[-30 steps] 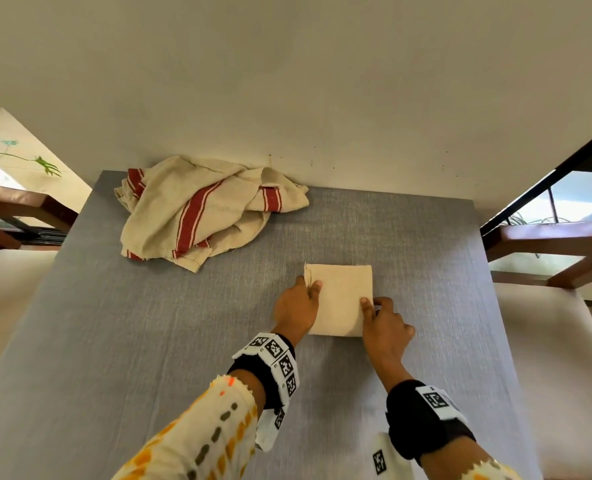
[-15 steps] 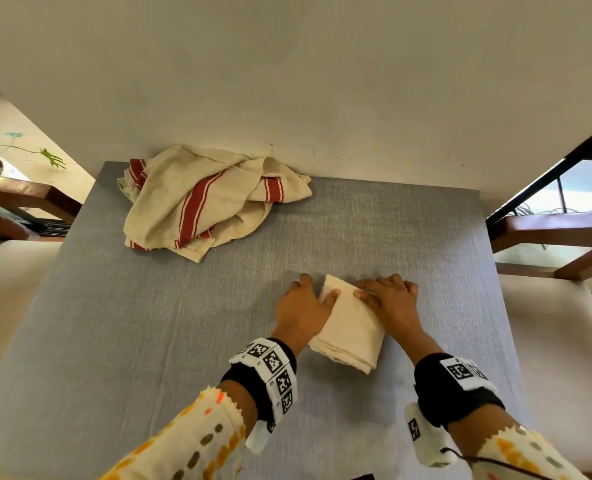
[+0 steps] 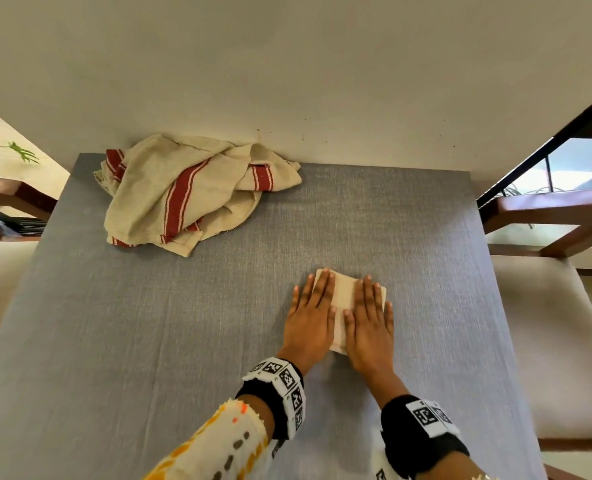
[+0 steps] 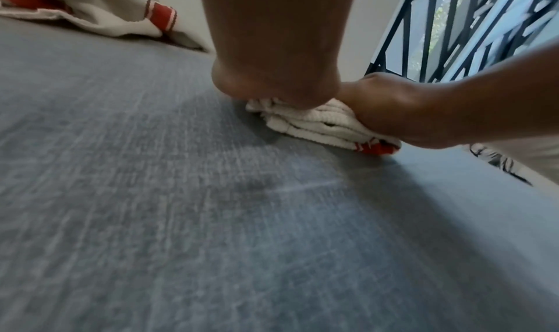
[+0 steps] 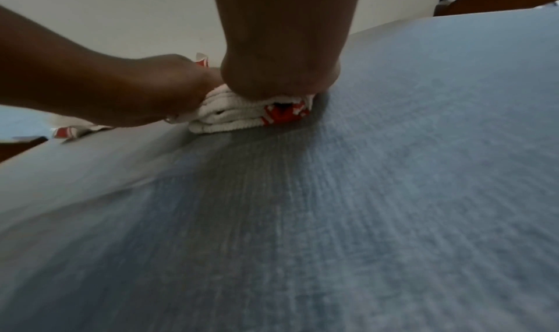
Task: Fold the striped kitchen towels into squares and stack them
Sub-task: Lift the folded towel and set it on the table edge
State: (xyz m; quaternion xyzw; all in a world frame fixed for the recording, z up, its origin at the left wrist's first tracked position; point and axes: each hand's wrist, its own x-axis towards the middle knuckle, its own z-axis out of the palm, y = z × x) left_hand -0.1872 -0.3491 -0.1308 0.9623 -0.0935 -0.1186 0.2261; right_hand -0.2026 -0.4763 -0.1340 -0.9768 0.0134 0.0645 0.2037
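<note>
A folded beige towel (image 3: 343, 299) lies as a small thick square on the grey table (image 3: 183, 341), right of centre. Both my hands lie flat on it, fingers straight. My left hand (image 3: 310, 317) covers its left part and my right hand (image 3: 370, 320) its right part. In the left wrist view the folded towel (image 4: 314, 124) shows stacked layers with a red stripe at one corner, under the heel of my left hand (image 4: 272, 81). The right wrist view shows the folded towel (image 5: 242, 119) pressed under my right hand (image 5: 278, 79). A heap of crumpled red-striped towels (image 3: 190, 192) lies at the far left.
A pale wall (image 3: 287, 81) runs along the table's far edge. Wooden chairs with cream seats stand to the left (image 3: 7, 199) and right (image 3: 557, 216) of the table. A black railing (image 3: 544, 140) is at the far right.
The folded towel was tilted and held at its edges by my fingers. Now it lies flat, and both hands have moved on top of it with fingers spread straight.
</note>
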